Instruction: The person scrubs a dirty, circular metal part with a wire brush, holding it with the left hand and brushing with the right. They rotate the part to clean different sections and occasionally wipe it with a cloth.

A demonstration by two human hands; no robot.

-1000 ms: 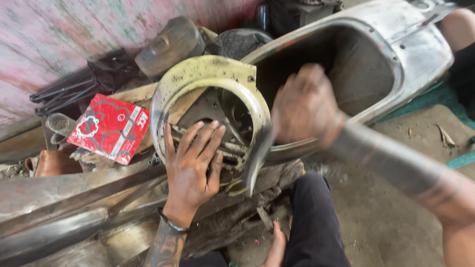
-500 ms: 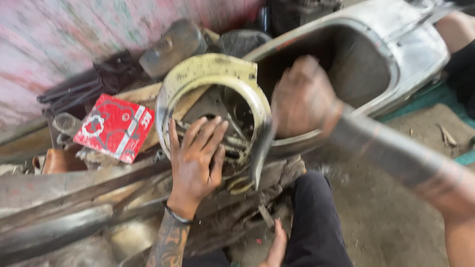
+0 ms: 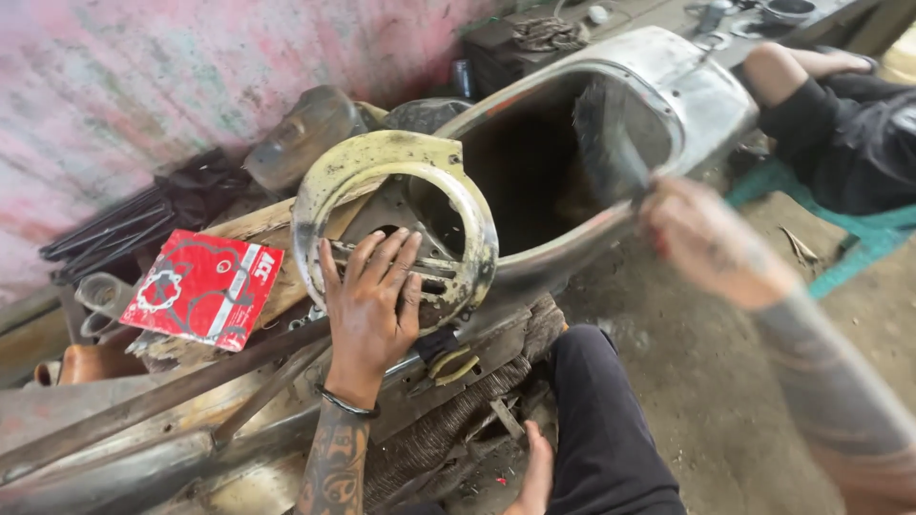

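Two hands busy: left hand (image 3: 367, 305) flat, fingers spread, on yellow ring (image 3: 382, 162); right hand (image 3: 711, 243) gripping brush (image 3: 606, 138)

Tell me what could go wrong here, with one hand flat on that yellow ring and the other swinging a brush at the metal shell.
1. The left hand presses flat on the worn yellow ring, whose chipped metal edges could cut the palm if it slips.
2. The right hand is blurred with motion while holding the brush against the grey shell; its grip could slip and knuckles strike the rim.
3. The person's bare foot sits beside loose scrap bars that might shift.
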